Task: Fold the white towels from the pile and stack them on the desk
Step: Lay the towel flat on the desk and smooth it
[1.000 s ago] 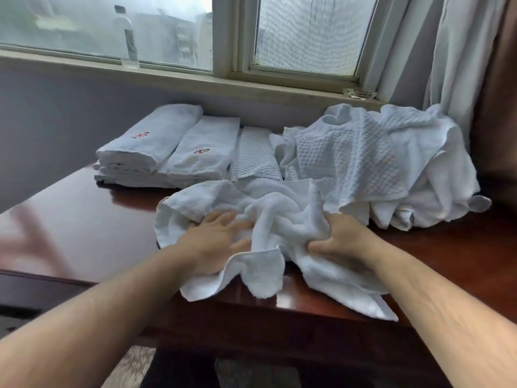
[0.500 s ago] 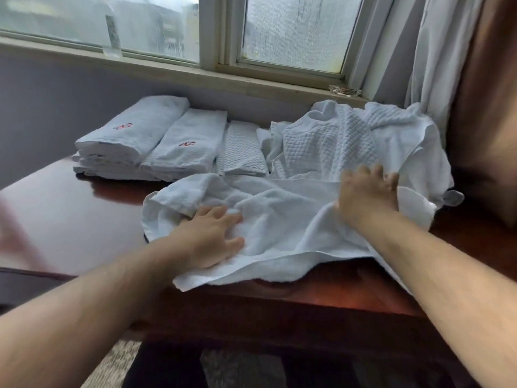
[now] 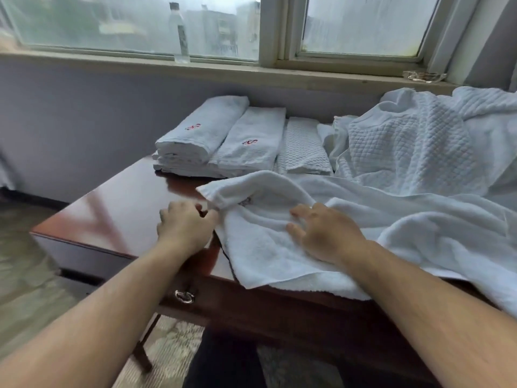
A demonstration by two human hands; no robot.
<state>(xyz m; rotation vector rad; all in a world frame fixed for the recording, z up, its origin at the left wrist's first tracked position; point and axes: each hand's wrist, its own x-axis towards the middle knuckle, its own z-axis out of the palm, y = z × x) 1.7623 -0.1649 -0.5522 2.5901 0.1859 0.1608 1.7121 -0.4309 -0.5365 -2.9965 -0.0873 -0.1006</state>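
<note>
A white terry towel (image 3: pixel 377 236) lies spread and rumpled across the dark wooden desk (image 3: pixel 117 214), its near edge hanging over the front. My left hand (image 3: pixel 186 226) pinches the towel's left edge near a corner. My right hand (image 3: pixel 321 233) rests flat on the towel with fingers apart. Behind it, at the back right, sits the pile of unfolded white towels (image 3: pixel 414 152), a waffle-weave one on top. Folded towels (image 3: pixel 221 138) with red emblems are stacked at the back, with a folded waffle towel (image 3: pixel 303 147) beside them.
A clear bottle (image 3: pixel 180 35) stands on the windowsill behind the desk. A small glass dish (image 3: pixel 423 76) sits on the sill at the right. A metal drawer pull (image 3: pixel 184 296) hangs on the desk's front. Patterned carpet lies below at the left.
The towel has been spread out flatter to the right. My left hand slid to its left edge and gripped it; my right hand came back from the far right onto the towel's middle.
</note>
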